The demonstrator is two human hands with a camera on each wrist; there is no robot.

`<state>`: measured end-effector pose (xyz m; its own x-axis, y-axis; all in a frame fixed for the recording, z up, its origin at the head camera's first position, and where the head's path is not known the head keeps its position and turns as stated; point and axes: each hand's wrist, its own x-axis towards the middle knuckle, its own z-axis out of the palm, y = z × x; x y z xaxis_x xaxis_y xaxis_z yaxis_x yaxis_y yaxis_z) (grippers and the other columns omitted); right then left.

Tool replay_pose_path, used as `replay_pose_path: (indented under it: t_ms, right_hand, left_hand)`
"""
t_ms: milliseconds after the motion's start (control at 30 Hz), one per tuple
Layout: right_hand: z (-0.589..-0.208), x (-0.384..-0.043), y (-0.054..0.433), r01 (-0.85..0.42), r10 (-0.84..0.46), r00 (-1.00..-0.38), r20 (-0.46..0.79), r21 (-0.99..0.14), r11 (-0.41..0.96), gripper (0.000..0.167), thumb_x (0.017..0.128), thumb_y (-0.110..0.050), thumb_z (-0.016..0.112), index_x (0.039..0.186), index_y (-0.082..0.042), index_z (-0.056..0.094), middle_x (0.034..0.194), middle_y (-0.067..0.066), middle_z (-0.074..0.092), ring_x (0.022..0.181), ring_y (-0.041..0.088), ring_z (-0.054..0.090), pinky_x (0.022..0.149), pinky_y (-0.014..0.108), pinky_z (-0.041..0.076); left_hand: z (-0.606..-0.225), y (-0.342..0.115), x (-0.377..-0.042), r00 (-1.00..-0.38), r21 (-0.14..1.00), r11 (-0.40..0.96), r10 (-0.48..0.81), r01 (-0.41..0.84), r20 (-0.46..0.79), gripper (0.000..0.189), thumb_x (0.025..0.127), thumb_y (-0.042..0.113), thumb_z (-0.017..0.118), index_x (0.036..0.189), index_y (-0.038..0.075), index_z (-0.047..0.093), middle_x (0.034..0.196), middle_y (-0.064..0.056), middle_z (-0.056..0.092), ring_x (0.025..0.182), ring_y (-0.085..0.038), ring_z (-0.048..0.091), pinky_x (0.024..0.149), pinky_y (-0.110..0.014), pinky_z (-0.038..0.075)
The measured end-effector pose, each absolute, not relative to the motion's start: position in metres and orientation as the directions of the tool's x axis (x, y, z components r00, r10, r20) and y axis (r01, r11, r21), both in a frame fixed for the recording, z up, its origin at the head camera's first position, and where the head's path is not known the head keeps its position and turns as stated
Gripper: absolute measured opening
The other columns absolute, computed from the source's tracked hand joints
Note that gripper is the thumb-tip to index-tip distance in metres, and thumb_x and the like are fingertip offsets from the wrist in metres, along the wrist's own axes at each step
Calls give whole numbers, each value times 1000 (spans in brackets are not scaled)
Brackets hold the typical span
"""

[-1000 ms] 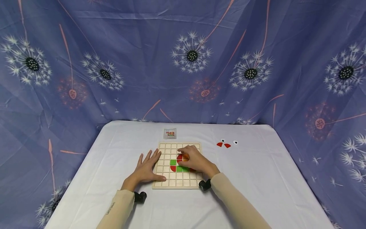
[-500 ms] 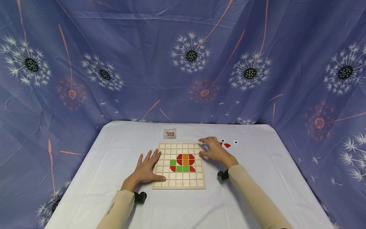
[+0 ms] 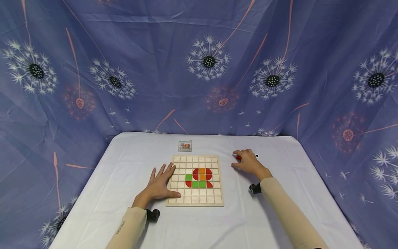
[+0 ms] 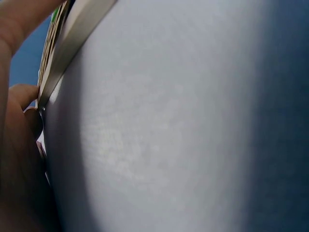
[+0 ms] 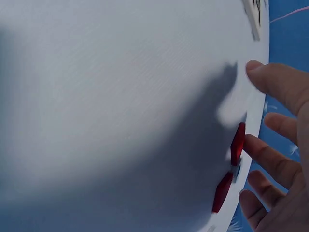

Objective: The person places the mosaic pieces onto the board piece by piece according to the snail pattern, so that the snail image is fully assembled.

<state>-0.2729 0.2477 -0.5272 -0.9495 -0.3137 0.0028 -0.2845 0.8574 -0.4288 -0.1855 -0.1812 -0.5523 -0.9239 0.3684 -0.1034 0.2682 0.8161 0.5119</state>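
Note:
My left hand (image 3: 157, 186), fingers spread, rests on the left edge of a wooden grid board (image 3: 202, 200). Red curved pieces, green square tiles (image 3: 199, 184) and orange square tiles (image 3: 202, 174) sit together in the grid. Right of the board, my right hand (image 3: 251, 163) hovers low over loose red pieces, thumb apart from the fingers. One red piece (image 3: 238, 158) shows beyond the hand in the head view. The right wrist view has two, a nearer red piece (image 5: 222, 192) and another by my fingertips (image 5: 248, 140); contact there cannot be told.
A small card (image 3: 185, 146) printed with a coloured grid picture lies behind the board. One round eye piece (image 3: 257, 156) lies just past my right hand. White cloth (image 3: 236, 224) covers the table, and a patterned blue curtain (image 3: 168, 69) hangs behind it.
My right hand has left the coloured pieces on the board and moved right to the loose red pieces. An orange tile and red pieces it covered are now visible. The left hand stays put.

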Motion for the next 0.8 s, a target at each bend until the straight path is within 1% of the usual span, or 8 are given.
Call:
replay_pose_path:
  t_ms: [100, 200, 300, 467, 533, 633, 800]
  right_hand:
    - [-529, -270, 255, -293, -312, -950, 21, -405, 866, 59, 91, -37, 78, 139, -6, 63, 133, 22, 66, 131, 53, 47, 108, 72, 36]
    - [-529, -267, 261, -298, -309, -950, 40, -401, 866, 57, 90, -34, 79, 136, -4, 65, 122, 20, 68, 126, 52, 50, 105, 70, 37]
    - [-529, -265, 266, -303, -308, -950, 49, -383, 873, 51, 89, -29, 78, 132, -4, 67, 114, 17, 69, 119, 49, 53, 101, 66, 41]
    - [-531, -264, 270, -300, -308, -951, 37, -365, 882, 42, 91, -23, 75, 127, -3, 69, 117, 19, 68, 110, 44, 54, 93, 62, 43]
    - [-532, -265, 271, -294, -302, -952, 40, -377, 878, 38, 92, -21, 74, 124, -1, 71, 115, 20, 68, 110, 44, 54, 92, 61, 43]
    - [-535, -266, 270, -296, -296, -953, 61, -398, 869, 29, 92, -16, 73, 116, 1, 74, 108, 19, 69, 108, 45, 55, 92, 60, 44]
    - [-538, -267, 266, -301, -295, -952, 82, -416, 858, 22, 92, -12, 72, 109, 2, 76, 104, 19, 70, 107, 44, 56, 95, 60, 43]
  left_hand:
    - [-552, -181, -185, -924, 512, 816, 368, 269, -101, 131, 66, 70, 84, 166, 13, 22, 174, -10, 14, 160, -41, 7, 124, -67, -6]
    - [-550, -181, -185, -925, 513, 815, 368, 270, -97, 131, 66, 70, 84, 165, 12, 22, 174, -10, 15, 160, -41, 8, 124, -67, -6]
    - [-549, -181, -185, -926, 516, 814, 366, 268, -96, 130, 66, 69, 85, 165, 12, 23, 173, -11, 15, 160, -42, 8, 124, -67, -6]
    - [-547, -181, -184, -926, 518, 813, 365, 265, -99, 129, 67, 67, 85, 165, 12, 23, 173, -11, 15, 160, -42, 8, 124, -67, -6]
    - [-547, -181, -184, -925, 523, 810, 366, 264, -99, 129, 67, 66, 86, 165, 11, 23, 173, -11, 15, 160, -42, 8, 124, -67, -6]
    - [-548, -181, -184, -925, 531, 806, 367, 262, -101, 129, 67, 66, 86, 165, 11, 23, 173, -11, 15, 160, -42, 7, 124, -67, -7]
    - [-548, -181, -183, -924, 530, 806, 369, 262, -103, 129, 67, 67, 85, 165, 12, 23, 174, -11, 14, 160, -42, 7, 124, -67, -7]
